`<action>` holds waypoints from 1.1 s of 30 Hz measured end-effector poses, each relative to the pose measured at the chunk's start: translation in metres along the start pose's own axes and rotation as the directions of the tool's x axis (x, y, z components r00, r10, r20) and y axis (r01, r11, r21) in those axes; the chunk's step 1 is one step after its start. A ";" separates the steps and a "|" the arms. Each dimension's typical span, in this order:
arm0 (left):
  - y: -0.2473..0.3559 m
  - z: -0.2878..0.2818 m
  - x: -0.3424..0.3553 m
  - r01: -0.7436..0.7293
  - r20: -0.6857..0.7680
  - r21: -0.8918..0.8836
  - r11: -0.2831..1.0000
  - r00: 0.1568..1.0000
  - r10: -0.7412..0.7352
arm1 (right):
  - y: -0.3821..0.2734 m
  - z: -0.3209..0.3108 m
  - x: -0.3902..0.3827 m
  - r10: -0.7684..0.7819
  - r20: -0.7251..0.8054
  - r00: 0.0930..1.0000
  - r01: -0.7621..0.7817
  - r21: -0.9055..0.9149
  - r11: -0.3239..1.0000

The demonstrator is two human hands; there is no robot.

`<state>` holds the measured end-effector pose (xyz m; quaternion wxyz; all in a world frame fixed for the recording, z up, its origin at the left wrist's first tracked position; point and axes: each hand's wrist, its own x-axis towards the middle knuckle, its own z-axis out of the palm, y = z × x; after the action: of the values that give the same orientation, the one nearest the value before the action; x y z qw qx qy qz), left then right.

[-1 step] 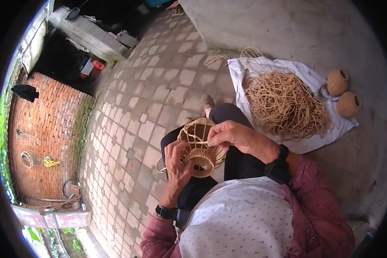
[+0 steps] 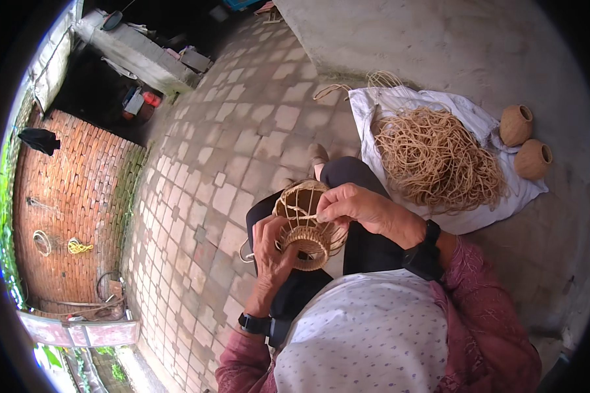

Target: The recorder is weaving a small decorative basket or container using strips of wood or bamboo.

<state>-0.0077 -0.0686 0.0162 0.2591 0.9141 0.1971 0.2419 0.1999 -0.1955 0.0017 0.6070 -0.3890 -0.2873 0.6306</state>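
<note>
A small round basket (image 2: 315,245) of tan cord rests between my knees, its tightly woven ring towards me and an open net of strands beyond it. Fingers of my left hand (image 2: 272,250) are wrapped round its left side, the thumb near the woven ring. On the other side my right hand (image 2: 360,208) has thumb and forefinger pinched on a strand of cord (image 2: 301,217) that crosses the open net. A loose end of cord (image 2: 244,251) loops out left of the basket. Part of the basket's left side is hidden by my left hand.
To the right, a large tangled heap of tan cord (image 2: 439,160) lies on a white sack (image 2: 367,128). Two round woven pots (image 2: 516,125) stand beside it near the grey wall (image 2: 432,46). Paving (image 2: 203,177) stretches left towards a brick wall (image 2: 72,196).
</note>
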 end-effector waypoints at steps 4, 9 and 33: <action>0.010 -0.008 0.003 0.007 0.080 -0.056 0.998 0.997 -0.002 | -0.002 0.000 -0.003 0.010 -0.091 0.996 -0.019 -0.090 0.996; 0.016 -0.029 0.035 0.072 0.163 -0.283 0.956 0.986 -0.026 | -0.005 0.007 -0.005 -0.137 0.000 0.991 0.134 -0.207 0.969; 0.027 -0.014 0.065 0.170 0.313 -0.408 0.897 0.949 -0.037 | 0.019 0.019 0.011 -0.585 -0.055 0.809 0.341 -0.766 0.545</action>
<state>0.0432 -0.0531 0.0635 0.4935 0.8483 0.1463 0.1247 0.1739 -0.1847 -0.0051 0.5845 -0.5966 -0.5083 0.2098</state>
